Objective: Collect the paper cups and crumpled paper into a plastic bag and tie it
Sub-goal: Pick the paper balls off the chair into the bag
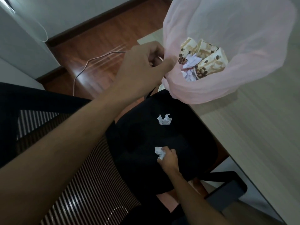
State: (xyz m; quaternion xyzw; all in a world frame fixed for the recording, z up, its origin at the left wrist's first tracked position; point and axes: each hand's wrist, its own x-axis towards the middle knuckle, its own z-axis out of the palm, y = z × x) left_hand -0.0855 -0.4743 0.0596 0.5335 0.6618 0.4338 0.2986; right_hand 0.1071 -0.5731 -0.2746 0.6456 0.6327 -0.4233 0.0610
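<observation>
My left hand (146,65) pinches the near rim of a translucent pink plastic bag (235,51) and holds its mouth wide. Inside the bag lie several paper cups (209,62) printed with coffee beans, plus crumpled white paper (191,62). My right hand (168,158) reaches down to the black chair seat (138,138) and grips one crumpled paper ball (159,152). A second crumpled paper ball (164,119) lies loose on the seat, farther from me, between my right hand and the bag.
The bag hangs over the edge of a pale table (259,143) on the right. The chair's striped mesh back (84,176) is at lower left. A thin cable (84,67) runs across the wooden floor (100,46). A dark chair armrest (227,189) juts out near the table.
</observation>
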